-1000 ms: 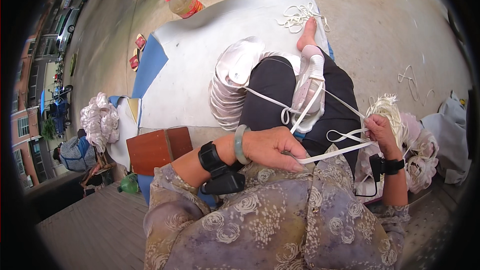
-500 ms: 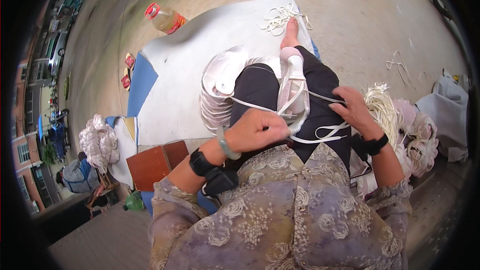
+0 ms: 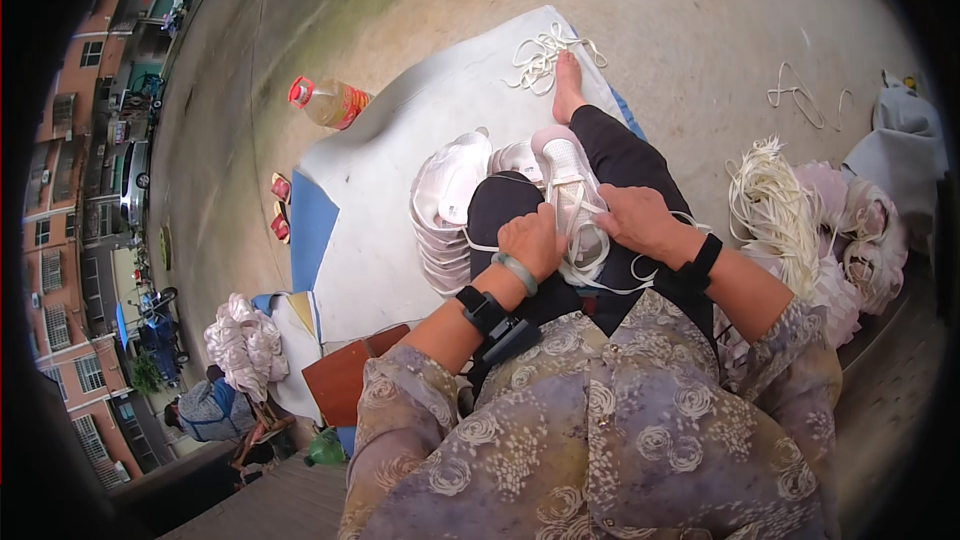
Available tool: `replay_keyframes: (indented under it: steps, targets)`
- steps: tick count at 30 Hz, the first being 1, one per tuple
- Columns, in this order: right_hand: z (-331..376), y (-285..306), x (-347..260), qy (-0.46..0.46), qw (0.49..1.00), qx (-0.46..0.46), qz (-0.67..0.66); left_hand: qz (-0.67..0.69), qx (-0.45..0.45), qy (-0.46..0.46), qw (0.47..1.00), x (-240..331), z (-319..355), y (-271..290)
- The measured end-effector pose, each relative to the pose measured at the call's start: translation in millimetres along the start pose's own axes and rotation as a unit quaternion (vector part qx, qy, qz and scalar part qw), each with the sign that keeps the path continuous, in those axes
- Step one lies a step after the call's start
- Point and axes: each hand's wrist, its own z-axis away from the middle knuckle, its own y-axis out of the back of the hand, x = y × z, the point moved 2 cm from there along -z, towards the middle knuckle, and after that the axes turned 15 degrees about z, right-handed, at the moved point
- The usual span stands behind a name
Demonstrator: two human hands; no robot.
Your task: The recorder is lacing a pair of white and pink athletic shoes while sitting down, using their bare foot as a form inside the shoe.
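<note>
A pale pink-white sneaker upper (image 3: 570,178) lies between my thighs, toe pointing away, with white shoelace (image 3: 590,265) crossing its front and looping below it. At its left edge my left hand (image 3: 530,240) is closed, with lace running out beside it toward my left knee. My right hand (image 3: 645,222) presses thumb and fingers together at the right eyelet edge, and lace trails behind it over my thigh. The fingertips of both hands are partly hidden. Left of my knee stands a nested stack of pale shoe uppers (image 3: 440,210).
A white sheet (image 3: 380,180) spreads ahead, with loose laces (image 3: 545,60) by my bare foot. An oil bottle (image 3: 330,103) lies at its far left edge. At right are a lace bundle (image 3: 770,205) and more pale uppers (image 3: 870,230). A brown board (image 3: 345,380) sits at left.
Both hands have come in to the shoe's sides: the left has moved up beside it, the right inward from the outer thigh. The lace is now drawn closer to the upper.
</note>
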Motion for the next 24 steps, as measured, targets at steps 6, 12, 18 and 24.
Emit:
replay_keyframes:
  steps: [6,12,18,24]
  targets:
    - [-7.3,-10.3,0.2,0.055,0.998,-0.029,0.029,0.053,0.02,-0.054,0.997,-2.7,-0.5,-12.0]
    - [-32.0,-12.7,10.1,0.045,0.997,-0.051,0.038,0.059,-0.02,0.01,0.998,-5.4,-25.6,1.3]
    - [-40.3,-5.6,10.3,0.018,0.991,-0.134,-0.005,0.091,-0.05,0.008,0.995,-16.6,-25.5,-9.2]
    - [-36.9,1.6,18.3,-0.079,0.957,-0.2,-0.193,0.092,-0.051,-0.022,0.994,-11.2,-19.3,-8.8]
